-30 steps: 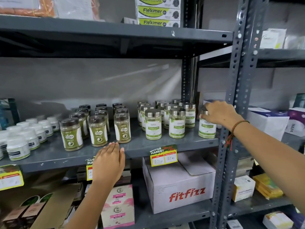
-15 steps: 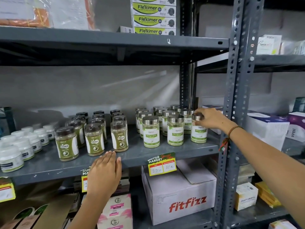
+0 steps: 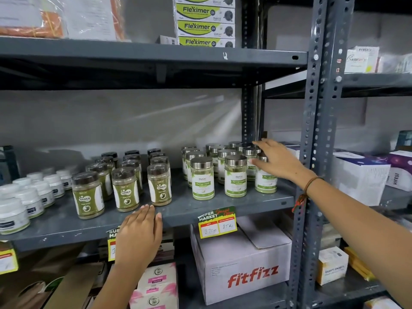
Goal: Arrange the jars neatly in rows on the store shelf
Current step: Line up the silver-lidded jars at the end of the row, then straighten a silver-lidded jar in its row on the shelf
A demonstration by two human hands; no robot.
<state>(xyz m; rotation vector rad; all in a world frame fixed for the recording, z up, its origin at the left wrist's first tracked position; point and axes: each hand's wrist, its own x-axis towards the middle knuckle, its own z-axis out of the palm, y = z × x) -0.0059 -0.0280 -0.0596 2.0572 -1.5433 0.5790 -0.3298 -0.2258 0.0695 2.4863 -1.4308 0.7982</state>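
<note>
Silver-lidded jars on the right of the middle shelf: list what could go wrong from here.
1. The right hand rests against the end jar, which stands close to the shelf's right end; a sideways nudge could tip it off.
2. The silver-lidded jars stand tightly packed, so one knock could topple several.
3. The left hand lies on the shelf edge right by a brown-lidded jar and could bump it.

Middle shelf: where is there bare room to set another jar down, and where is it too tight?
Bare strip along the middle shelf front edge, ahead of the brown-lidded Gaska jars and silver-lidded Moringa jars. A clear lane runs between those two groups. The white tubs at far left are crowded. The left hand rests at the edge; the right hand is over the rightmost jar.
</note>
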